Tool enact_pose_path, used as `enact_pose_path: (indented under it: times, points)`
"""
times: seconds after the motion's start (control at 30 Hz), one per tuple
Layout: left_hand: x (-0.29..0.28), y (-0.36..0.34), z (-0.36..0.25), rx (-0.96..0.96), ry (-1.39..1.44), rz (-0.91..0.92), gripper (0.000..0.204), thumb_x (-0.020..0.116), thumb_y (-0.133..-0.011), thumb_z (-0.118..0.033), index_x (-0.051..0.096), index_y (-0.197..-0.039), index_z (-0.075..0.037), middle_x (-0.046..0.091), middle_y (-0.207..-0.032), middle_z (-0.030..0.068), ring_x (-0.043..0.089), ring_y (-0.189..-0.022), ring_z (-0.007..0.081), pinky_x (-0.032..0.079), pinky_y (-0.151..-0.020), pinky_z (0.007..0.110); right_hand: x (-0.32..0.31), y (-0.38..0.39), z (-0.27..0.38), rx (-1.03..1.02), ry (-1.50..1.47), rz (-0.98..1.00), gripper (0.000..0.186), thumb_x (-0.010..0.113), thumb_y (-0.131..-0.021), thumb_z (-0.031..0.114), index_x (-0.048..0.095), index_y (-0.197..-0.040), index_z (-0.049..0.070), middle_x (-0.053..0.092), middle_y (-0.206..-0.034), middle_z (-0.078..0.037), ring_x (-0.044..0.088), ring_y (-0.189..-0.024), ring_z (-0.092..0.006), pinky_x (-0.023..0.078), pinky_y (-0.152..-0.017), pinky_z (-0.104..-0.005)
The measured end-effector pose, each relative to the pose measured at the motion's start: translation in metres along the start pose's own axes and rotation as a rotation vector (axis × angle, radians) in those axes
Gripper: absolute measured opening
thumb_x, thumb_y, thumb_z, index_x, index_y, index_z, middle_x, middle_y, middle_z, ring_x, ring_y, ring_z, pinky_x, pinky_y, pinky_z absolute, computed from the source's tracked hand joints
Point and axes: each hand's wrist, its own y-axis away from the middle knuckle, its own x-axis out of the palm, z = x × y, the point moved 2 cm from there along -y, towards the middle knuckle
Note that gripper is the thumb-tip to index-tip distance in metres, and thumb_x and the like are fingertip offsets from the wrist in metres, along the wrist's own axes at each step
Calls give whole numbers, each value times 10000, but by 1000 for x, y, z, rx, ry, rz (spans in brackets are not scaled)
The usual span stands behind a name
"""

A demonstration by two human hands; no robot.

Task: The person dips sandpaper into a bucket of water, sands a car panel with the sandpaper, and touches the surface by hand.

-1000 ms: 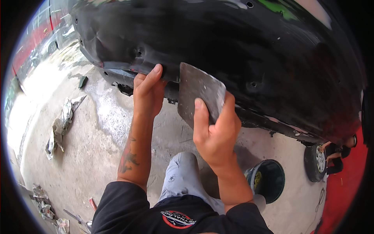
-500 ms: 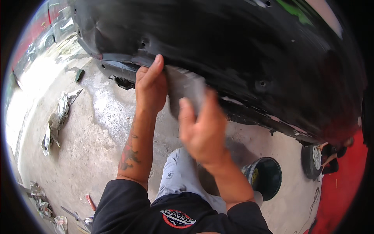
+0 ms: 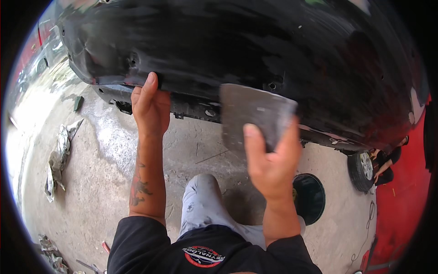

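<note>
A large black car body panel [image 3: 191,50], dull and patchy with a few holes, spans the upper part of the view. At its lower edge on the left is my left hand [image 3: 153,107], the thumb lying up against the panel's face and the fingers curled behind the edge. Between the thumb and fingers of my right hand [image 3: 273,166] is a dark grey sheet that looks like sandpaper [image 3: 248,109]. This sheet overlaps the panel's lower edge; whether it touches the panel I cannot tell. Motion slightly blurs the right fingers.
Behind my right forearm a dark bucket [image 3: 311,185] stands on the concrete floor [image 3: 109,182]. Farther right are a wheel [image 3: 362,171], a person in dark clothes [image 3: 387,164], a cable [image 3: 370,214] and a red surface [image 3: 406,205]. Crumpled paper [image 3: 54,171] lies at left.
My right hand has moved right along the panel with the sheet, away from my left hand. The view has shifted, while my left hand keeps its place on the lower edge.
</note>
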Motion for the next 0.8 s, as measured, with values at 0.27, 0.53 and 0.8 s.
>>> enact_pose_path:
  times: [0.27,0.53,0.8]
  points:
    - [4,2,3,49,-6,-61,375,483,-969,-206,500,-1245,46,581,-1249,103,550,-1161,217,380,-1023,377,7,-7,8,-19,21,84,287,623,-849,62,525,-1105,-22,649,-848,-221,653,-739,-414,521,-640,-386]
    - [-1,-2,7,63,-25,-69,360,509,-955,-197,519,-1222,45,587,-1235,104,550,-1161,211,379,-1020,360,26,-17,15,-77,2,133,332,596,-853,40,491,-1162,-20,635,-899,-240,651,-794,-420,526,-665,-408]
    - [-8,3,8,20,-44,-81,353,526,-953,-217,536,-1179,54,601,-1199,110,577,-1111,203,404,-990,347,38,-22,17,-120,-4,179,304,575,-853,11,504,-1147,-15,638,-918,-239,648,-816,-424,527,-668,-415]
